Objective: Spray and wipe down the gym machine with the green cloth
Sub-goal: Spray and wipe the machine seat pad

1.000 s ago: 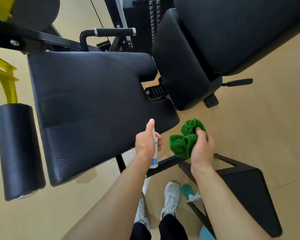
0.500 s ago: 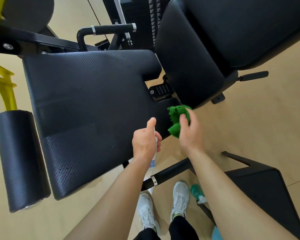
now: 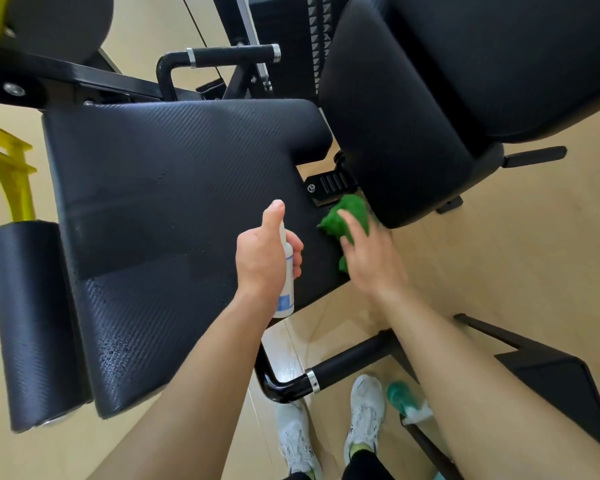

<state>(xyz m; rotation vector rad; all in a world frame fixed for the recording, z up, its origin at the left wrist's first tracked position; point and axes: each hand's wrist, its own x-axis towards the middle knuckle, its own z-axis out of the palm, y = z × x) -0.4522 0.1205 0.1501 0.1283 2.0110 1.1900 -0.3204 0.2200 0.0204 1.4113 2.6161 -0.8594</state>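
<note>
Left hand [image 3: 262, 252]: wrapped around the spray bottle [image 3: 286, 271], thumb raised toward the bottle's top, fingers curled round its far side; it hangs over the near right part of the seat pad.
Spray bottle: small, white, with a blue label near its base, held about upright; the nozzle is hidden behind the thumb.
Right hand [image 3: 369, 254]: blurred; palm down with fingers laid flat on the green cloth [image 3: 347, 216], pressing it against the seat pad's right edge.
Green cloth: bunched, mostly under the right hand's fingers, at the right edge of the seat pad just near of the metal bracket [image 3: 329, 185] and touching the lower corner of the back pad.
Seat pad [image 3: 160, 209]: black, textured; fine droplets show on its near left portion.
Back pad [image 3: 406, 109]: black, to the right and far of the seat pad.
Leg roller [image 3: 32, 320]: black cylinder at the left, just beside the seat pad's left edge.
Far handle [image 3: 232, 55]: black grip with silver rings, beyond the seat pad.
Near handle [image 3: 312, 377]: black bar with one silver ring, below the seat pad on the near side.
Floor [image 3: 516, 258]: light tan; the person's white shoes [image 3: 364, 414] stand at the near edge, a teal-capped bottle [image 3: 404, 401] just to their right.
</note>
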